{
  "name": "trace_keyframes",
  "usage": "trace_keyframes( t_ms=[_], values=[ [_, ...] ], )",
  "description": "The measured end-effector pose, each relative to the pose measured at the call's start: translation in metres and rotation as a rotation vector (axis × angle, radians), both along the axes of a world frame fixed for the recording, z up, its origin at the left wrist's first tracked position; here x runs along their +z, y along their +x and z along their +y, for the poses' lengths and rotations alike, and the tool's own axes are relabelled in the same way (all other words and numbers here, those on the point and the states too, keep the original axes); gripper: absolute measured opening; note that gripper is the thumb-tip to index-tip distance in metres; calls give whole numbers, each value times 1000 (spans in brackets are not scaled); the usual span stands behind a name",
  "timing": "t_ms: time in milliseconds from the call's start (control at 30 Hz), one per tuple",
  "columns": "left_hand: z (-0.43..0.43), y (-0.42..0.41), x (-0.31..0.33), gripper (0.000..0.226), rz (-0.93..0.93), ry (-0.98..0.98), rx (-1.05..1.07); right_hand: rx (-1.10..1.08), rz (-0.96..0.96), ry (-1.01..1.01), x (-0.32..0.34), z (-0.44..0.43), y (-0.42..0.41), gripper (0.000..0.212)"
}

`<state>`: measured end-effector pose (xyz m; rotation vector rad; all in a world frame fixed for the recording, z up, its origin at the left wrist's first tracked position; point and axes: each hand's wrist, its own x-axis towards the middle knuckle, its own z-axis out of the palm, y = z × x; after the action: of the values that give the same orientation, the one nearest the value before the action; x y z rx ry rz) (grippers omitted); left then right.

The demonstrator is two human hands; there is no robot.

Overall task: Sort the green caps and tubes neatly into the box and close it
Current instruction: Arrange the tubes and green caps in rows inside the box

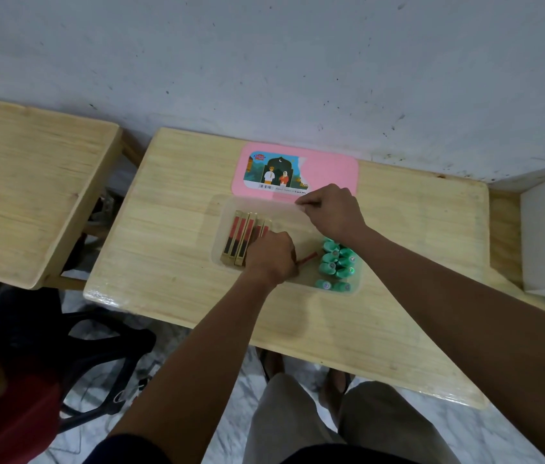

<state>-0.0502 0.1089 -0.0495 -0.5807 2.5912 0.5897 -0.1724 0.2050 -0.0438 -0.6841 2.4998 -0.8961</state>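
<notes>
Left hand [272, 256]: clenched, knuckles up, gripping one red tube [308, 258] over the middle of the box.
Right hand [334, 212]: fingers curled, pinching the far rim of the one clear box [223, 209].
Tubes [242, 236]: about five, gold-and-red, side by side at the box's left end; near ends hidden behind the fist.
Green caps [337, 262]: roughly nine, bunched at the box's right end; blurred, count uncertain.
Lid [331, 170]: one, pink, flat on the table [405, 262], just beyond the box.

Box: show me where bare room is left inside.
Bare floor in the box lies between the tubes at left and the green caps at right, toward the far wall. The left hand, gripping a red tube, crowds the near middle; the right hand holds the far rim.
</notes>
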Motion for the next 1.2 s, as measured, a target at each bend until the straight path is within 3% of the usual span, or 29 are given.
trace_keyframes(
  t_ms=[233, 500, 700, 933, 1200],
  values=[
    [-26, 23, 3, 15, 198, 10, 225, -14, -35, -11, -2, 1, -2, 19],
    [-41, 33, 5, 14, 207, -74, 480, 1, -21, -8, -2, -2, -2, 17],
    [-35, 28, 5, 24, 199, -151, 478, -2, -12, -4, -3, -1, -1, 18],
    [-35, 31, 6, 10, 193, -173, 454, -6, -31, -4, -3, -1, -2, 18],
    [-39, 34, 4, 11, 189, -145, 439, -11, -25, -2, -1, -1, 0, 18]
  ],
)
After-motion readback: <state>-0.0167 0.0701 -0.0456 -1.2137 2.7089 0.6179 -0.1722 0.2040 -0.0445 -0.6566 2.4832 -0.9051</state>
